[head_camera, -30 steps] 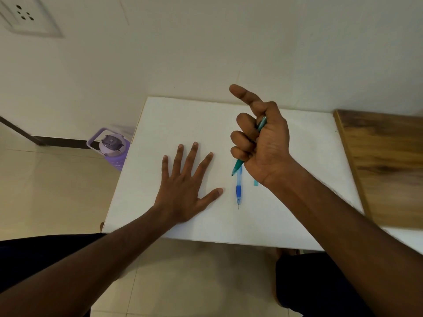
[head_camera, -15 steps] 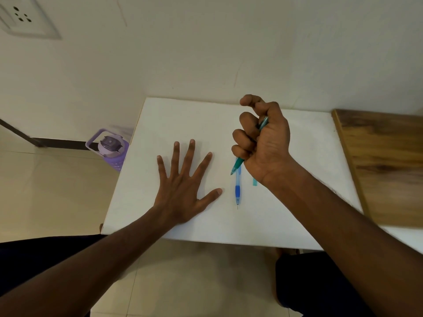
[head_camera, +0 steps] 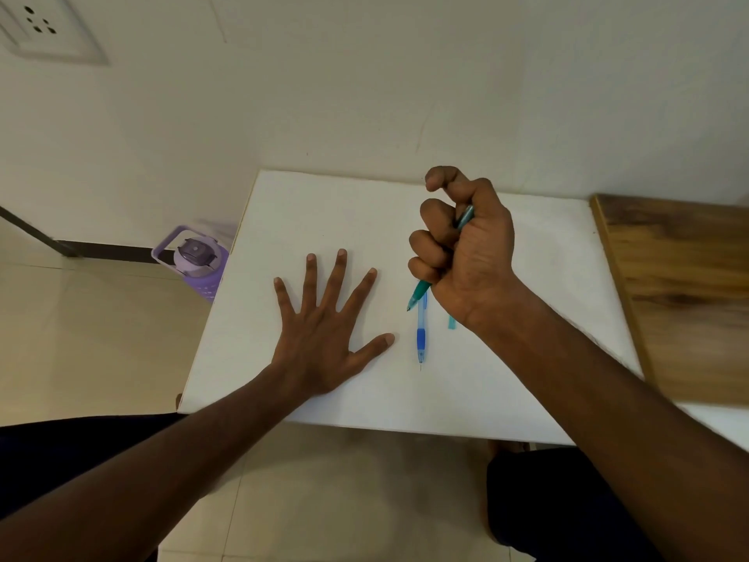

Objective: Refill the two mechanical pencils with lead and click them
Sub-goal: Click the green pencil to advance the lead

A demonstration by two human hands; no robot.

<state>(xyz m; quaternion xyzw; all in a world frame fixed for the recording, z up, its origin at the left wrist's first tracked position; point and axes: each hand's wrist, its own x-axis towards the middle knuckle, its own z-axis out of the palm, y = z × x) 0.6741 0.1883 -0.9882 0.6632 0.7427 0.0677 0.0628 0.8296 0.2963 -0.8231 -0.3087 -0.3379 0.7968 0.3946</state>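
The right hand [head_camera: 466, 253] is raised above the middle of the white counter [head_camera: 324, 212], and its grip is closed round the green mechanical pencil [head_camera: 418, 294]: all four fingers are curled about the barrel, with the thumb bent over the top end. The pencil slants through the fist, its pale upper end showing between thumb and palm and its green tip poking out below the little finger, pointing down and to the left.

Just beneath that tip the blue mechanical pencil [head_camera: 421, 334] lies flat on the counter, its point towards the near edge with a thin bit of lead showing. A small light-blue piece [head_camera: 451, 322] lies beside it to the right, partly hidden by the right wrist; what it is cannot be told.

The left hand [head_camera: 324, 326] rests palm down on the counter to the left of the blue pencil, its grip open, fingers straight and spread, the thumb reaching towards the pencil without touching it.

A wooden surface [head_camera: 681, 294] adjoins the counter's right edge. On the tiled floor off the counter's far left corner stands a purple water bottle [head_camera: 194, 261]. A wall socket [head_camera: 40, 30] sits high on the wall at upper left.
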